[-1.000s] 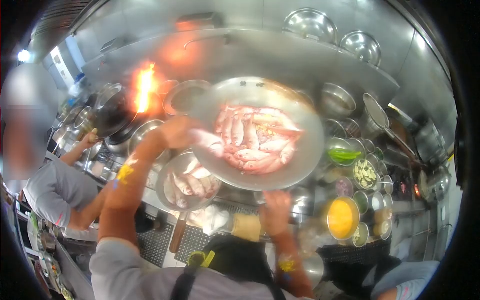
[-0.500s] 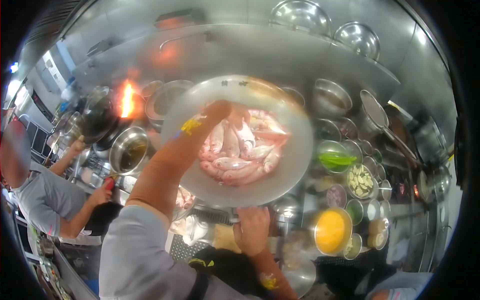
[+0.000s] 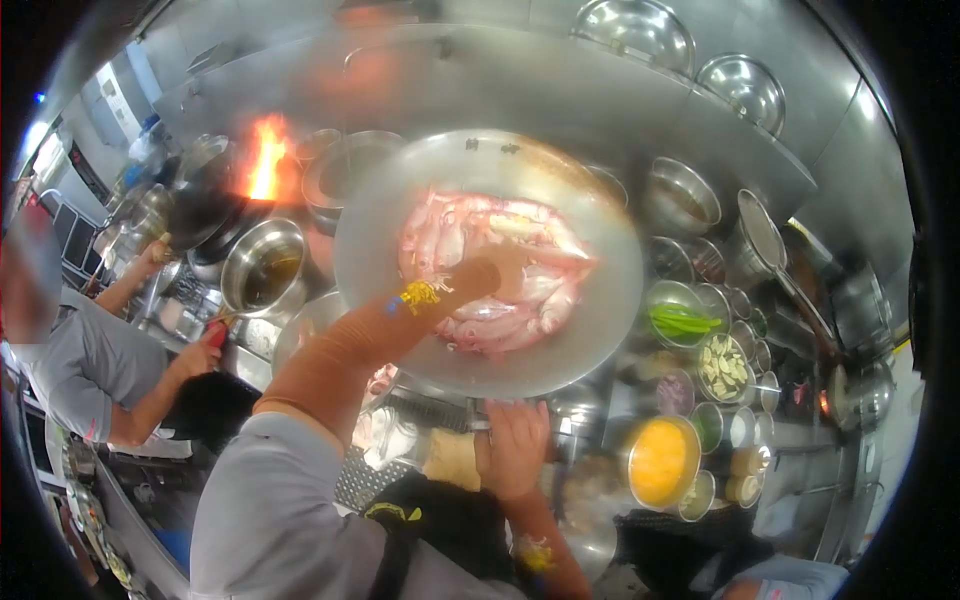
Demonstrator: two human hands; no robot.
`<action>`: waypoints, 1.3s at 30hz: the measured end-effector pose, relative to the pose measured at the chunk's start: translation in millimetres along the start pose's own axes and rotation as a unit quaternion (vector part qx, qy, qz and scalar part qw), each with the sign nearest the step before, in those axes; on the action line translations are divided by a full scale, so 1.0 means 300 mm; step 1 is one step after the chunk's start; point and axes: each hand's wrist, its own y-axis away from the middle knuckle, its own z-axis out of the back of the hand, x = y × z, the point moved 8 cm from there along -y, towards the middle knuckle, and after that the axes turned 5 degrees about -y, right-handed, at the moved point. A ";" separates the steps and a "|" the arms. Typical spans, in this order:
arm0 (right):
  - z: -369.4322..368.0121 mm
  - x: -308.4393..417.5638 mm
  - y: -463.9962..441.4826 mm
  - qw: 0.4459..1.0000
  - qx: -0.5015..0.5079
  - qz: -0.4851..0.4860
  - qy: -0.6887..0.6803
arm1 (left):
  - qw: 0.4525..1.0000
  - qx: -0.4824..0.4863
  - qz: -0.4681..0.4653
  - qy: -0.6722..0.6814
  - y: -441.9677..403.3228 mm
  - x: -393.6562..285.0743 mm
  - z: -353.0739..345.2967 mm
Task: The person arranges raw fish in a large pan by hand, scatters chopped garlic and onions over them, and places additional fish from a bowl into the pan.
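Note:
A large metal wok (image 3: pixel 590 340) fills the middle, with several pink-red fish (image 3: pixel 555 310) lying in its centre. My left hand (image 3: pixel 505 268) reaches in from the lower left and is over the fish; its fingers are smeared and partly hidden, so what they hold cannot be made out. At the wok's near edge, my right hand (image 3: pixel 515 450) grips the short handle (image 3: pixel 480 412). Yellow pieces (image 3: pixel 512 222) lie among the fish at the far side. Under my left forearm, a bowl (image 3: pixel 290 345) is partly covered.
A co-worker (image 3: pixel 90 370) holds a red-handled tool at left, near a pot (image 3: pixel 265 265) of liquid and a tall flame (image 3: pixel 266 160). On the right stand bowls of green vegetable (image 3: pixel 684 318), garlic-like slices (image 3: pixel 725 367) and yellow liquid (image 3: pixel 663 460), with a strainer (image 3: pixel 760 230) behind.
My left hand has moved from the wok's left edge, with a fish, to the upper fish and now further right and nearer. My right hand stays at the handle. The view has shifted.

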 end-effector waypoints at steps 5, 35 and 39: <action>-0.013 -0.005 0.009 1.000 -0.005 0.001 0.005 | 0.990 0.098 -0.062 0.084 0.023 0.033 0.007; -0.041 0.017 0.015 0.999 0.015 0.008 0.036 | 0.847 -0.389 0.240 0.273 1.540 0.553 0.494; -0.038 0.039 0.005 0.999 0.011 0.021 0.041 | 0.836 -0.350 0.275 0.321 1.615 0.589 0.340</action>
